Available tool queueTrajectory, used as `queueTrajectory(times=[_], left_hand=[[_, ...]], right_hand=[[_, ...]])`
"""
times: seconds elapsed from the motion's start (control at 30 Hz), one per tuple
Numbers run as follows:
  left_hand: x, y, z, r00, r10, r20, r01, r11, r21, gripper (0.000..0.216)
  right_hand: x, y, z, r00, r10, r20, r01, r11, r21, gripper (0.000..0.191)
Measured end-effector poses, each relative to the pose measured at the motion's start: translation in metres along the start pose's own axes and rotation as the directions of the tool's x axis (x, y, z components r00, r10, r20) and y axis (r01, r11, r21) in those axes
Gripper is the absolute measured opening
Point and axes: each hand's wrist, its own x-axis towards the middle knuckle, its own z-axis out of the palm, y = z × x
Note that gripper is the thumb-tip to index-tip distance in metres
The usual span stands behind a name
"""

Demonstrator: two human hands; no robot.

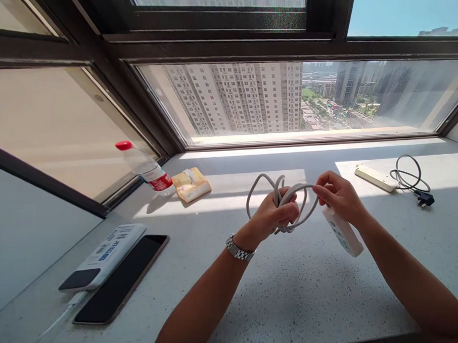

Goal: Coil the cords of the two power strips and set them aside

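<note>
My left hand [278, 210], with a metal watch on its wrist, is closed around loops of a grey-white power cord [255, 183]. To its right, my right hand [338, 194] pinches a stretch of the same cord between thumb and fingers. Below the right hand is a white power strip [342, 232], tilted, its upper end hidden behind the fingers. Whether the strip hangs or rests on the counter I cannot tell. The cord's plug does not show clearly.
On the speckled white counter [295, 300], a power bank [107, 252] and a phone [123, 277] lie at left. A red-capped bottle [149, 170] and tissue pack [192, 184] stand behind them. Another power strip [375, 178] with a black cord lies at right. Windows border the back.
</note>
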Motion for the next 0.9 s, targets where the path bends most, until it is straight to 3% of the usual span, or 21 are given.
queueTrajectory(times=[0.07,0.17,0.27,0.43,0.53,0.67,0.8,0.9], left_hand=[[0.0,0.002,0.002,0.997,0.028,-0.079,-0.04,0.987,-0.155,0.054],[0.001,0.006,0.005,0.984,-0.023,-0.175,-0.045,0.927,-0.373,0.05],[0.002,0.011,0.004,0.958,-0.1,-0.268,-0.06,0.846,-0.53,0.04],[0.004,0.023,-0.005,0.893,-0.11,-0.436,-0.234,0.714,-0.659,0.039],[0.005,0.026,-0.011,0.858,-0.08,-0.506,-0.306,0.712,-0.632,0.041],[0.007,0.02,-0.013,0.834,0.043,-0.55,-0.337,0.829,-0.447,0.047],[0.008,0.005,-0.011,0.827,0.273,-0.491,-0.4,0.9,-0.172,0.051],[0.009,-0.004,-0.007,0.833,0.372,-0.41,-0.413,0.91,-0.014,0.053]], right_hand=[[0.001,0.004,0.004,1.0,0.008,-0.026,-0.008,1.0,0.0,0.049],[0.004,0.011,0.008,0.999,0.037,-0.005,-0.037,0.999,-0.005,0.053],[0.007,0.021,0.009,0.986,0.095,0.14,-0.1,0.995,0.03,0.062],[0.012,0.047,0.014,0.919,0.175,0.354,-0.17,0.984,-0.046,0.078],[0.014,0.061,0.02,0.882,0.207,0.424,-0.18,0.978,-0.102,0.078],[0.014,0.06,0.018,0.825,0.253,0.505,-0.261,0.964,-0.055,0.07],[0.01,0.04,0.013,0.816,0.212,0.537,-0.305,0.948,0.089,0.076],[0.004,0.027,0.016,0.803,0.224,0.552,-0.375,0.91,0.176,0.079]])
